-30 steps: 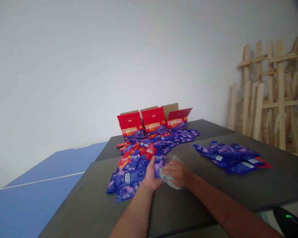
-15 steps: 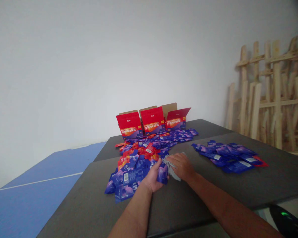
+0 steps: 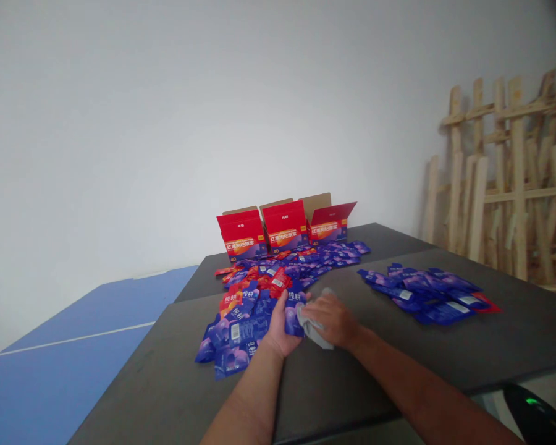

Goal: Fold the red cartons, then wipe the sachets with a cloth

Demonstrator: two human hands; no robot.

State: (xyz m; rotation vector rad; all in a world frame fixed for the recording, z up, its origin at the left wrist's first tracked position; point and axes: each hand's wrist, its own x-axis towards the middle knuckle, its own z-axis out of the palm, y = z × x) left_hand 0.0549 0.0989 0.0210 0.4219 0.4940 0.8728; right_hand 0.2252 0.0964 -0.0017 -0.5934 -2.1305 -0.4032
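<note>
A blue-purple pouch (image 3: 293,314) is gripped in my left hand (image 3: 279,330), its printed face turned up toward me. My right hand (image 3: 336,318) is closed on a crumpled grey cloth (image 3: 315,334), which lies against the pouch's right side. Just left of my left hand is a heap of blue and red pouches (image 3: 241,330), spread toward the back of the dark table (image 3: 352,383). A separate pile of blue pouches (image 3: 424,293), with some red at its right end, lies to the right of my right hand.
Three red boxes with raised flaps, a left one (image 3: 243,240), a middle one (image 3: 285,230) and a right one (image 3: 328,230), stand behind the heap. A blue table (image 3: 74,340) adjoins at left. Wooden frames (image 3: 514,179) lean at right; a black object with a green light (image 3: 532,405) sits lower right.
My left hand has turned the pouch so more of its front shows. The cloth in my right hand has shifted slightly left and down over the pouch's edge.
</note>
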